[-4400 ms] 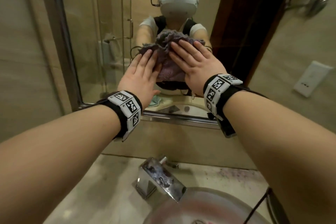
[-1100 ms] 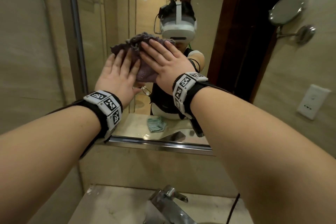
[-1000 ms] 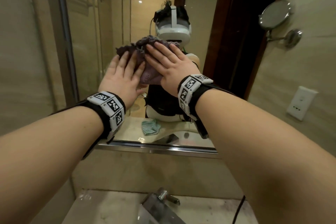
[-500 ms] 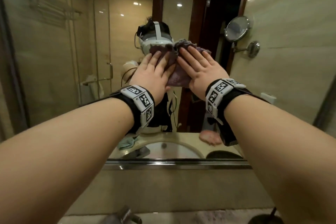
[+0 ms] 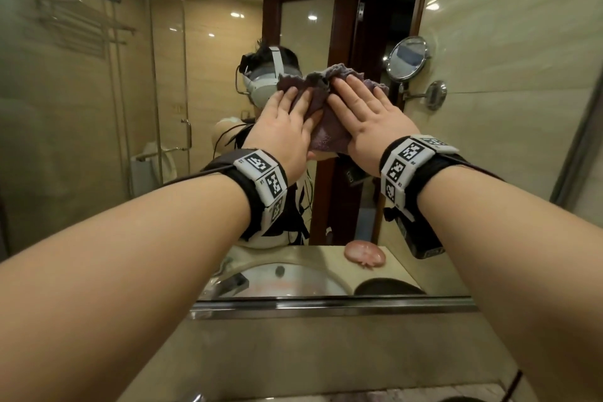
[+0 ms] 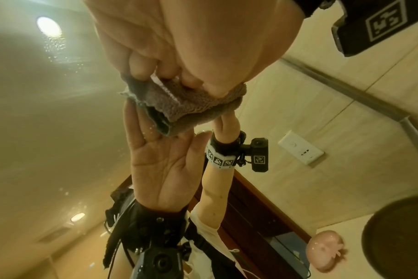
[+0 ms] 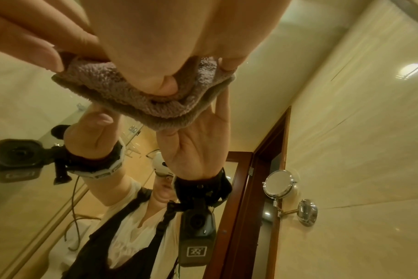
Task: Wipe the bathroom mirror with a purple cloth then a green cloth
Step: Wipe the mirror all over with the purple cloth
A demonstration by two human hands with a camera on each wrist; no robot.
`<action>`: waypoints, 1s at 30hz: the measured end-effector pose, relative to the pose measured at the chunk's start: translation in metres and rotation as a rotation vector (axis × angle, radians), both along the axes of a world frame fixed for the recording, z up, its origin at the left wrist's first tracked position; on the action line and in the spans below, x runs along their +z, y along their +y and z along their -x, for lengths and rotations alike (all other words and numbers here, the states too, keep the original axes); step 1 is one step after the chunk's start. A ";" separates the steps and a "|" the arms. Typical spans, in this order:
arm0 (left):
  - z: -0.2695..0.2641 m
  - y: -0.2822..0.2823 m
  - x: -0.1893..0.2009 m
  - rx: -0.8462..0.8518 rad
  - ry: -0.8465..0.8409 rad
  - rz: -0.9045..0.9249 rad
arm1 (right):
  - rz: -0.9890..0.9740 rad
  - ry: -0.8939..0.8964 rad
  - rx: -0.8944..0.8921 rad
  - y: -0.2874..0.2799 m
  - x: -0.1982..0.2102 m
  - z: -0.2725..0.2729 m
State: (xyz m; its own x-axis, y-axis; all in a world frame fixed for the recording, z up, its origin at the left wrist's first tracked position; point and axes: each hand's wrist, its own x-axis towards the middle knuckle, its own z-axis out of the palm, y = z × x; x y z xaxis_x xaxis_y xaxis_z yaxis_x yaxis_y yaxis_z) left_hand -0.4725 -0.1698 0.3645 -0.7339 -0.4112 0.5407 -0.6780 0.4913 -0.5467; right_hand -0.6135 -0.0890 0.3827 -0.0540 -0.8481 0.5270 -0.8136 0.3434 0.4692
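- Purple cloth (image 5: 321, 114) is pressed flat against the bathroom mirror (image 5: 195, 81) at the centre of the head view, bunched between the glass and both palms; the first wipe is judged to be under way, and no green cloth can be made out in these views.
- Left hand (image 5: 284, 127) and right hand (image 5: 368, 122) are laid side by side with fingers straight — neither is curled round the fabric; it is only pushed against the glass.
- Even pressure is best kept through both palms, since the folded lower edge is seen bulging loose under the thumbs in the wrist views and could be dragged out from beneath.
- Droplets are seen on the glass at the upper left of the left wrist view, so that patch is judged unfinished.
- Open glass is left to the left and above; to the right, the wiping room is bounded by the mirror's edge near the round shaving mirror (image 5: 408, 57).
- Below, the metal frame strip (image 5: 326, 305) marks the limit — with the desk (image 5: 326, 359) beneath it.
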 end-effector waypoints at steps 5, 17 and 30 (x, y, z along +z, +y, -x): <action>-0.014 -0.005 0.001 0.058 0.025 -0.014 | -0.021 0.026 0.028 -0.013 0.005 -0.018; -0.091 -0.057 0.002 0.172 0.022 0.029 | 0.015 0.104 0.135 -0.067 0.002 -0.089; -0.184 -0.110 -0.002 0.376 0.059 -0.055 | -0.046 0.163 0.185 -0.138 0.010 -0.188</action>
State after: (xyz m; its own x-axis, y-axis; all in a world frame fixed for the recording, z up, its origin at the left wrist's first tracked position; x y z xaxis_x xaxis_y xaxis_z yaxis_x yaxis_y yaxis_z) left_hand -0.2888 -0.2801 0.3621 -0.4944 -0.6755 0.5471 -0.8461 0.2298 -0.4809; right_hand -0.4251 -0.2271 0.3923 0.1869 -0.8592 0.4763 -0.7728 0.1708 0.6112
